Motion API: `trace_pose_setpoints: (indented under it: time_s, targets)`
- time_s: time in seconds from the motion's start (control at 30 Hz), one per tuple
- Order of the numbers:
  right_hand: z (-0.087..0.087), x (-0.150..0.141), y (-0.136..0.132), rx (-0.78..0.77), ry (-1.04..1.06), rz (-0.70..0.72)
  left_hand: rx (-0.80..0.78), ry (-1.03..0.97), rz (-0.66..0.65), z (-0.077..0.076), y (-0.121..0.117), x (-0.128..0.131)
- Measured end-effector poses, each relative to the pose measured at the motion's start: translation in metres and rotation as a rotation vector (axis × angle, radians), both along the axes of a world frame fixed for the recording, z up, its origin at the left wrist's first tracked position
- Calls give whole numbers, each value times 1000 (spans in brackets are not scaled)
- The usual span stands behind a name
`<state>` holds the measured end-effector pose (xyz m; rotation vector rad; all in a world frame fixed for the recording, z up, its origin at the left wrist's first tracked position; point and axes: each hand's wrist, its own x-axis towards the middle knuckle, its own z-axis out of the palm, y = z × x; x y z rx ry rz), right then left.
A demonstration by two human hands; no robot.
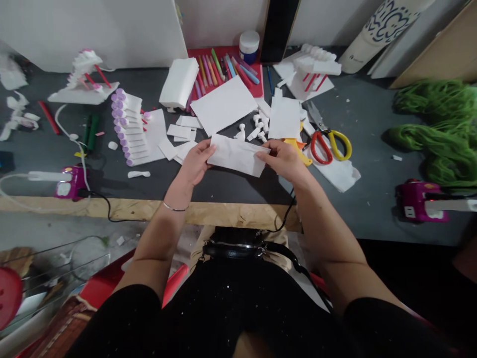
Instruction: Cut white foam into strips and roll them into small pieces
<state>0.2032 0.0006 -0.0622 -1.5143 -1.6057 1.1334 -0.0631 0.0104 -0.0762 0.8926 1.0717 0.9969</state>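
Observation:
Between my two hands a white strip of paper point(238, 156) is held up just above the table's near side. My left hand point(198, 160) pinches its left end between thumb and fingers. At the right end, my right hand point(285, 158) grips the paper the same way. Beyond it lie a larger white sheet point(224, 104) and several small white rolled pieces point(258, 127). Scissors with red and yellow handles point(328, 139) rest right of my right hand, beside a yellow tool point(298, 149) partly covered by paper. Small cut paper pieces point(182, 130) lie beyond my left hand.
Coloured markers point(212, 69) lie on a red mat, near a white jar point(249, 45). Paper models on red legs stand left point(87, 79) and right point(316, 67). Purple-tipped paper rolls point(128, 129) lie left. Green yarn point(439, 129) and a purple power adapter point(419, 201) sit right.

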Motion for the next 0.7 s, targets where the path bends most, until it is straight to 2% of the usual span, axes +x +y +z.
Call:
trace_pose_setpoints:
  time_s: [0.1, 0.23, 0.47, 0.57, 0.7]
  targets:
    - [-2, 3, -1, 54, -63, 40, 93, 220, -23, -3, 7, -7]
    - [-6, 2, -1, 109, -184, 63, 228, 454, -113, 1, 15, -7]
    - [-8, -9, -9, 208, -598, 89, 526, 972, -316, 0, 30, -14]
    - [-5, -15, -13, 239, -731, 104, 559, 1052, -376, 1, 29, -8]
    - [-6, -18, -12, 327, -765, 139, 569, 1034, -407, 2, 27, 0]
